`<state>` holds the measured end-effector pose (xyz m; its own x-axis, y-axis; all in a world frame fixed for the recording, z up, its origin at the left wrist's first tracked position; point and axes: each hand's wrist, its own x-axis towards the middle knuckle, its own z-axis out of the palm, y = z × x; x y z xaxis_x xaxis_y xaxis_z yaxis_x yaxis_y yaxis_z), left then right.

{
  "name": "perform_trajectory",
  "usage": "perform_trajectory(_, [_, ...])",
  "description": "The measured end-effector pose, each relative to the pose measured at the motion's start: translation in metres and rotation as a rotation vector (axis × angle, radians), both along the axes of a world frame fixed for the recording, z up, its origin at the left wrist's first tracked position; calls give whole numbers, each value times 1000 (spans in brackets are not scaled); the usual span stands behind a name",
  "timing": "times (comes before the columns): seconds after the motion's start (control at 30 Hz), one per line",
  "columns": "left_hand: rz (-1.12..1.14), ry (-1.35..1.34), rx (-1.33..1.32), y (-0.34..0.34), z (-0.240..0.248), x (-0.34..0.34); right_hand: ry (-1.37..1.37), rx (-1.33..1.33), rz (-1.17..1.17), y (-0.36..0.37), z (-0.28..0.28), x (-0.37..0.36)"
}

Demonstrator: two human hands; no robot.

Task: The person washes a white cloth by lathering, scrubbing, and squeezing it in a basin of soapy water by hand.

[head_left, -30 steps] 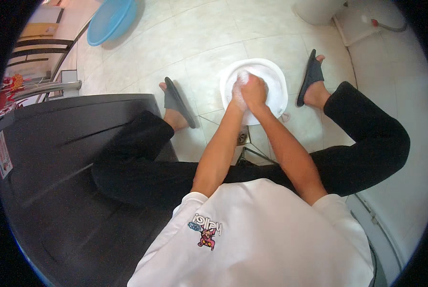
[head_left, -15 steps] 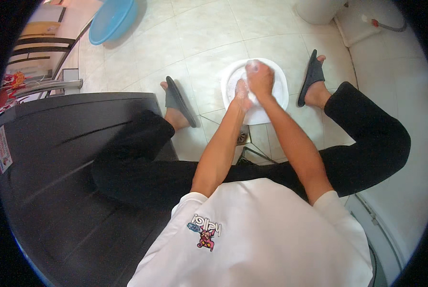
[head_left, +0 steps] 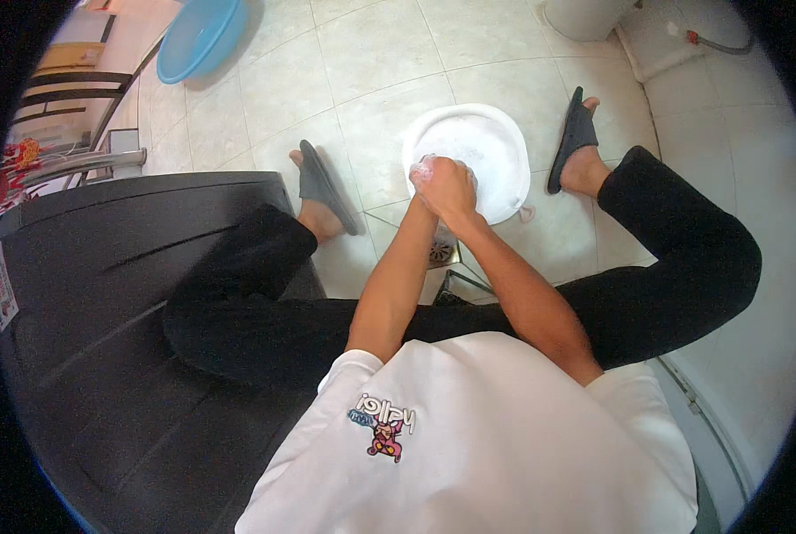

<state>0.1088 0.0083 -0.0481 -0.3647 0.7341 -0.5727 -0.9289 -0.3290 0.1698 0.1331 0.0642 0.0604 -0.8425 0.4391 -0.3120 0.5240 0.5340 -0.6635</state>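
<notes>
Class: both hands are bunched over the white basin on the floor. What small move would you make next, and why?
Probably slide the right hand forward over the left hand for another rubbing stroke: both are clenched together on something pale and sudsy at the near rim of the white basin.

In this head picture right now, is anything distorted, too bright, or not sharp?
Head view: fisheye bending curves the floor tile lines and leaves a black rim. The white basin is glaringly bright, so the foam inside shows little detail. The clasped left hand and right hand look slightly soft. Short shadows lie beside the slippers.
</notes>
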Motion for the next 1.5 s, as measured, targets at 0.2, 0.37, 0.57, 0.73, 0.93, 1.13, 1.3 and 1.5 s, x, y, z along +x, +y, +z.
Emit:
perform_trajectory(0.2, [26, 16, -107, 11, 8, -3, 110, 73, -75, 7, -20, -3])
perform_trajectory(0.37, [71, 28, -330, 46, 20, 7, 166, 151, -330, 65, -53, -8])
perform_trajectory(0.57, [75, 73, -314, 51, -2, 13, 101, 136, -259, 57, -48, -2])
perform_trajectory(0.73, [-9, 32, -16, 14, -25, -2, -11, -26, 1, 12, -14, -3])
perform_trajectory(0.93, [-17, 228, -74, 22, -21, 6, 113, 33, -145, 16, -34, -7])
perform_trajectory(1.13, [130, 76, 114, 47, -10, 15, 169, 183, -324, 91, -56, -8])
perform_trajectory(1.3, [-71, 94, -569, 69, 4, 19, 254, 190, -248, 77, -73, 12])
perform_trajectory(1.5, [28, 75, -242, 4, -41, 0, -20, 11, -13, -4, 0, -1])
